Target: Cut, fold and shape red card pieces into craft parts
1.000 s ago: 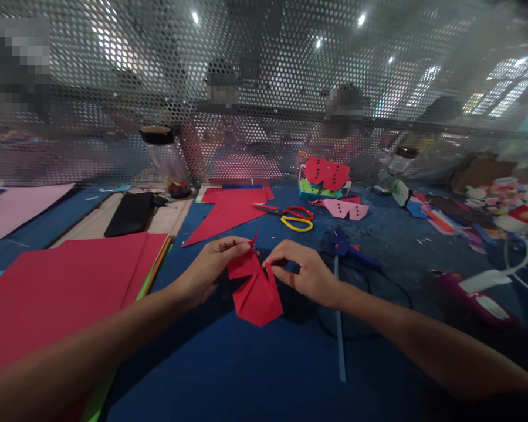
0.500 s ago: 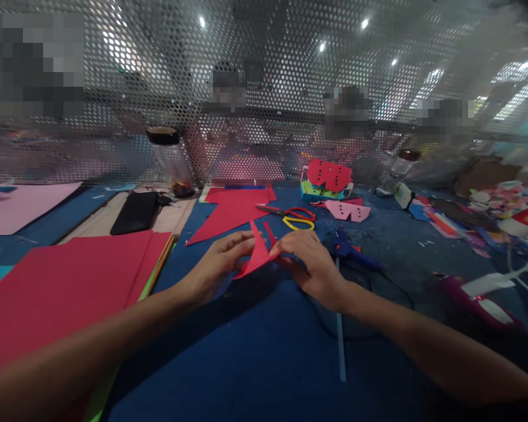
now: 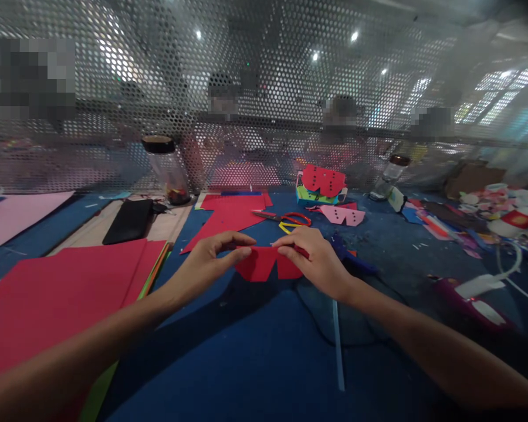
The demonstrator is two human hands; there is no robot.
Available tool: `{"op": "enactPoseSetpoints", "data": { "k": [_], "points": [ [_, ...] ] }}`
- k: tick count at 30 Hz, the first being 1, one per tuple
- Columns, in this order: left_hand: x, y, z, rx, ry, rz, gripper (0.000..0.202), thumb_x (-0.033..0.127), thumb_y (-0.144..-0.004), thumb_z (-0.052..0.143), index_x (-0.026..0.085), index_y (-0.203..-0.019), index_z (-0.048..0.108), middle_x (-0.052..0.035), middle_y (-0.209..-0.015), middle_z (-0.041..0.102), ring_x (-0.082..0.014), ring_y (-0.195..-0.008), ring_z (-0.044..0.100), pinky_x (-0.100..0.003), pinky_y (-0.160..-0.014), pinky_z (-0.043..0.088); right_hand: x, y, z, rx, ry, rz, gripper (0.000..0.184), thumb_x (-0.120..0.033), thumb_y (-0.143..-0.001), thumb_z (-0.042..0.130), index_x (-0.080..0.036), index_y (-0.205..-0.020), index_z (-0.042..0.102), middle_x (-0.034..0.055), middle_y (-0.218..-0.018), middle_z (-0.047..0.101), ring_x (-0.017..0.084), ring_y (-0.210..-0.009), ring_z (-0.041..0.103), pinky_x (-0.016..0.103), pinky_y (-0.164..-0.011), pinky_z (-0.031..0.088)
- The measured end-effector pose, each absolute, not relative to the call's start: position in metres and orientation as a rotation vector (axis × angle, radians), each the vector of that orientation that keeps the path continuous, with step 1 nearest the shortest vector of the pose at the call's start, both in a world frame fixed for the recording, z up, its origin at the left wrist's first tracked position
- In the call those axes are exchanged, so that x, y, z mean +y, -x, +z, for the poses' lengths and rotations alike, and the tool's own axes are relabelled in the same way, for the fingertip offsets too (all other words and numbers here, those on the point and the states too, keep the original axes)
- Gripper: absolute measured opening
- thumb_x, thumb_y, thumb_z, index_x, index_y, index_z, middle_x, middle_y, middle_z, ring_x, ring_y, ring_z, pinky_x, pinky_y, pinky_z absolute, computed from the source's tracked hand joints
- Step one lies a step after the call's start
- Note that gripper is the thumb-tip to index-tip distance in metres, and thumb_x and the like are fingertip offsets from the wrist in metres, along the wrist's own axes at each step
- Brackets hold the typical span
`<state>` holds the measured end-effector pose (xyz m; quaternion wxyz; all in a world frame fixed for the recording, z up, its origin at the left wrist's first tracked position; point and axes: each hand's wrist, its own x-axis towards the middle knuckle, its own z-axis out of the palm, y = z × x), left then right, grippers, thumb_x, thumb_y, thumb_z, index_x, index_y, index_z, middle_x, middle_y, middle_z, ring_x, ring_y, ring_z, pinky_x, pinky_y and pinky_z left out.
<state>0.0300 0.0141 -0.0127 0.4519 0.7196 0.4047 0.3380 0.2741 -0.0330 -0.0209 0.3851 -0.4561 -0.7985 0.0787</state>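
Observation:
A red paper cutout (image 3: 259, 268) with a V-shaped notch at its lower edge hangs between my hands, just above the blue table. My left hand (image 3: 213, 255) pinches its upper left edge between thumb and fingers. At the top, right of the notch, my right hand (image 3: 315, 258) grips the same cutout and hides its right part. Just beyond the hands lie scissors (image 3: 297, 219) with one red and one yellow handle, next to larger red paper pieces (image 3: 231, 220). A blue glue gun (image 3: 356, 261) rests partly hidden behind my right hand.
Red sheets (image 3: 79, 281) lie stacked at left, near a black flat case (image 3: 129, 221) and a lidded jar (image 3: 169, 170). Dotted pink (image 3: 343, 215) and red cutouts (image 3: 323, 180) stand at the back. A purple device (image 3: 475, 302) with a cable, a bottle (image 3: 389, 177) and scraps occupy the right.
The red cutout, folded and tilted before, is now spread out flatter with its notch facing down. Both hands have turned, their fingers now along its upper edge. The view has shifted slightly.

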Motion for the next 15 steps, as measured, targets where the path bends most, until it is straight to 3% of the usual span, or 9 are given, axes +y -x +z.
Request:
{"op": "enactPoseSetpoints", "data": {
  "k": [7,11,15],
  "points": [
    [0.020,-0.030,-0.019,0.995,-1.805,0.735,0.025,0.045,-0.084,0.069,0.021,-0.079,0.075,-0.0033,-0.082,0.073,-0.0210,-0.080,0.065,-0.029,-0.075,0.048,-0.027,-0.277,-0.018,-1.966,1.137,0.315,0.015,-0.024,-0.103,0.056,-0.023,-0.104,0.070,0.0031,-0.106,0.074,0.019,-0.104,0.066,0.035,-0.096,0.046],
    [0.025,-0.026,-0.023,0.991,-1.777,0.770,0.025,0.046,-0.083,0.071,0.021,-0.079,0.075,-0.0035,-0.082,0.072,-0.0211,-0.080,0.064,-0.029,-0.075,0.047,-0.024,-0.297,-0.008,-1.931,1.163,0.115,0.020,-0.026,-0.104,0.049,-0.022,-0.108,0.068,0.0071,-0.111,0.071,0.023,-0.111,0.063,0.039,-0.100,0.046],
    [0.029,-0.024,-0.025,0.986,-1.760,0.762,0.026,0.048,-0.081,0.072,0.022,-0.079,0.075,-0.0035,-0.082,0.072,-0.0207,-0.080,0.063,-0.030,-0.076,0.047,-0.037,-0.338,0.000,-2.028,1.479,-0.215,0.019,-0.028,-0.102,0.052,-0.022,-0.113,0.066,0.0085,-0.114,0.071,0.028,-0.111,0.063,0.044,-0.099,0.045]
  ]
}}
